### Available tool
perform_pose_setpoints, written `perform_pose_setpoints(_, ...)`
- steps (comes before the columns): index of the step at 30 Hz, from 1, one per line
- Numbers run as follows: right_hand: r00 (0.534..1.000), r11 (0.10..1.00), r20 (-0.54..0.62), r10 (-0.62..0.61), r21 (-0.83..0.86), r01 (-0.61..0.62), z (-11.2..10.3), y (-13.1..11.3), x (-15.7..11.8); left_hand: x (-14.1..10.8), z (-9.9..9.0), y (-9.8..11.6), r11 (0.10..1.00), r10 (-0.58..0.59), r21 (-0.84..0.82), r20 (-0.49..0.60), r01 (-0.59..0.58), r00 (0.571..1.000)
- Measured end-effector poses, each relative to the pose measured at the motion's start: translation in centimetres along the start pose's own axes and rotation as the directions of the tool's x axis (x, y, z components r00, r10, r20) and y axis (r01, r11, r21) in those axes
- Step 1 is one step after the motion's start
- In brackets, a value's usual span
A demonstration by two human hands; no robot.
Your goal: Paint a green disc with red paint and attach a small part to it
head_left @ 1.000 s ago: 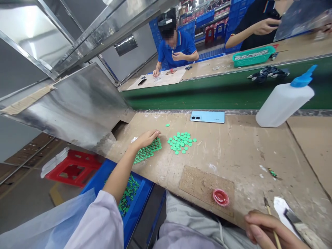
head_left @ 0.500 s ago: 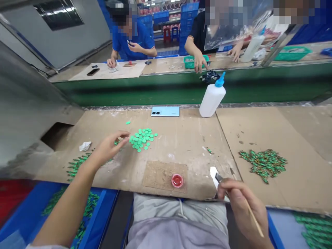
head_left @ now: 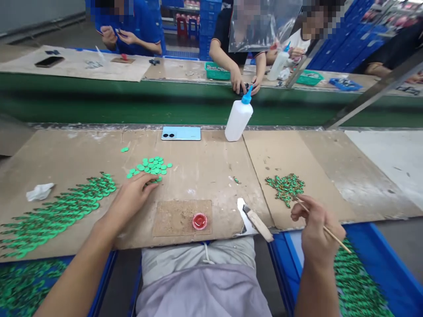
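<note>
On cardboard (head_left: 214, 174), flat green discs (head_left: 152, 166) lie by half-curled left fingers (head_left: 144, 178), grip unclear; right fingers (head_left: 309, 203) pinch a brush (head_left: 337, 240).

Worn on the head, looking forward and down across the worktop (head_left: 228, 176), with the far edge running almost level. Set close above the wearer's own lap (head_left: 198, 281) at six o'clock. Near enough to take in the left hand (head_left: 132, 193) at eight o'clock and the right hand (head_left: 317, 226) at four. Reaches past the green barrier (head_left: 198, 105) at twelve to a more distant blue-shirted co-worker (head_left: 142, 26) at eleven.
</note>
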State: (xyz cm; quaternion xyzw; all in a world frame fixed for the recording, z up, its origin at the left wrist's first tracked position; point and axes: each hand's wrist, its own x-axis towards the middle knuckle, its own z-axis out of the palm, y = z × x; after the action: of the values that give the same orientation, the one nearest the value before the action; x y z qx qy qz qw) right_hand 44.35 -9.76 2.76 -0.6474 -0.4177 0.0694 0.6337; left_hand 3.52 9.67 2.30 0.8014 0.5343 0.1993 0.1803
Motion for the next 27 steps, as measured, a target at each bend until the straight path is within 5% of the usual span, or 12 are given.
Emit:
perform_pose_setpoints(2,0.997,0.991,0.017,0.078,0.109,-0.079,0.9,-0.7,-0.5,0.2,0.0,-0.2,0.999,-0.039,-0.020,0.016,0.040,0.999)
perform_pose_setpoints(5,0.972,0.961,0.227,0.060,0.252,-0.118,2.9,-2.3,-1.6,0.5,-0.2,0.1,0.995,-0.093,-0.029,0.048,0.095,0.994)
perform_pose_setpoints(8,0.897,0.955,0.439,-0.047,0.282,-0.088,5.1,-3.7,-2.7,0.5,-0.3,0.7,0.988,-0.154,-0.008,0.064,0.155,0.986)
perform_pose_setpoints(14,0.769,0.949,0.631,-0.102,0.293,-0.115,7.8,-5.0,-4.1,-0.1,-0.3,1.7,0.981,-0.191,-0.017,0.082,0.193,0.978)
perform_pose_setpoints(17,0.749,0.933,0.650,-0.131,0.337,-0.129,8.2,-5.1,-4.4,-0.4,-0.3,1.8,0.980,-0.194,-0.036,0.069,0.196,0.979)
perform_pose_setpoints(27,0.795,0.940,0.588,-0.153,0.335,-0.068,8.4,-3.9,-4.9,-0.8,-0.4,2.2,0.984,-0.176,-0.013,0.049,0.177,0.983)
